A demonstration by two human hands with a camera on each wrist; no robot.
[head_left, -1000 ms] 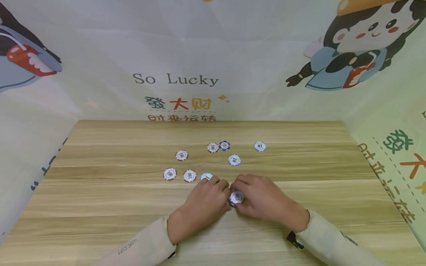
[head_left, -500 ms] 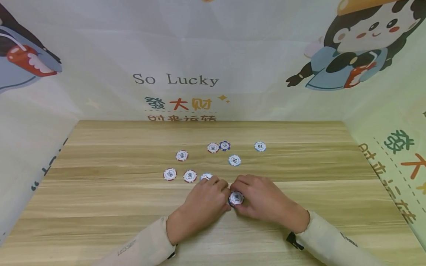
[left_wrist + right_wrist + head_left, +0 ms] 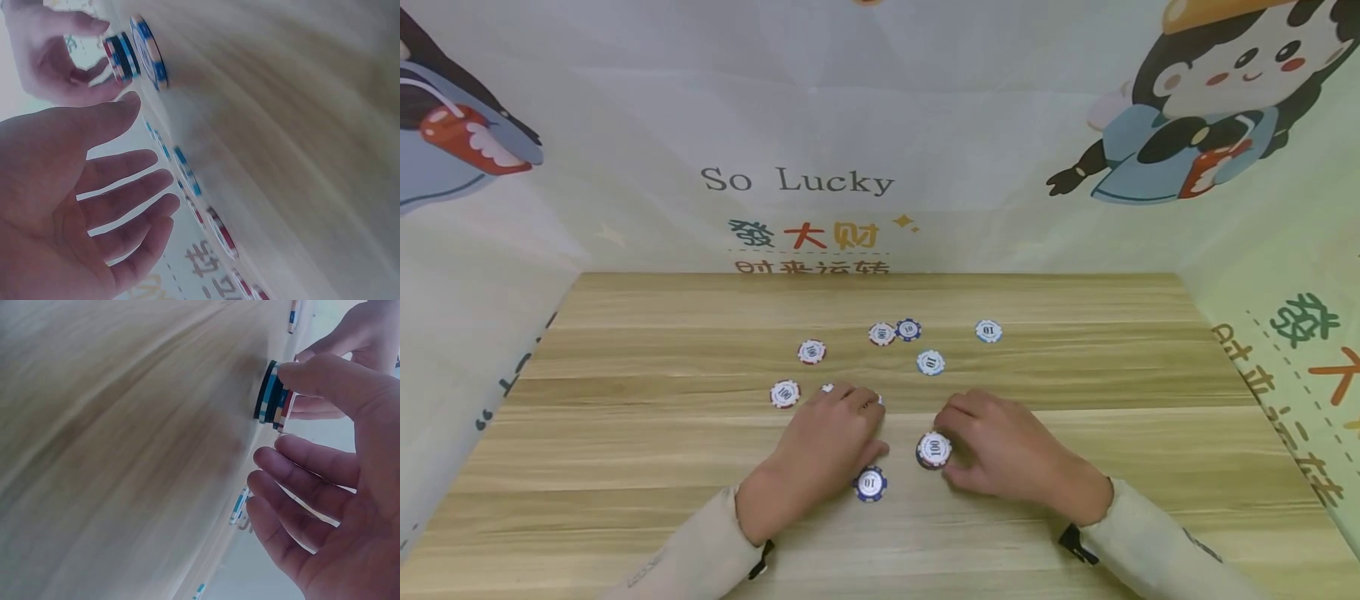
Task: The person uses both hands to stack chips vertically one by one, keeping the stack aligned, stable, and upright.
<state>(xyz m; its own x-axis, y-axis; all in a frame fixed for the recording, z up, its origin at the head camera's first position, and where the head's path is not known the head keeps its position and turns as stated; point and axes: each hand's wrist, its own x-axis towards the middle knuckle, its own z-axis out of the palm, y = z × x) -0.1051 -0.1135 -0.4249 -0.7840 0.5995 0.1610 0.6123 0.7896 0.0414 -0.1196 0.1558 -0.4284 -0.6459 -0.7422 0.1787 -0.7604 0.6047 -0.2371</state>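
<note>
My left hand spreads with relaxed fingers over two poker chips, which it mostly covers in the head view. Just below its thumb lies a blue-edged 10 chip. A short stack of poker chips with a 100 on top stands between the hands. My right hand is at the stack's right side, index finger behind it and thumb in front. In the right wrist view, the thumb overlaps the stack's edge, and a small gap shows between stack and index fingertip. That view also shows dark, blue and red edges in the stack.
Loose chips lie farther back: red-edged 100 chips such as one at left, a dark blue 10 chip overlapping a red one, and light blue 10 chips. Printed cloth walls enclose the wooden table.
My left hand has moved left and away from the stack, its fingers loosening over the chips. The blue 10 chip below it now shows. My right hand has eased slightly back from the stack.
</note>
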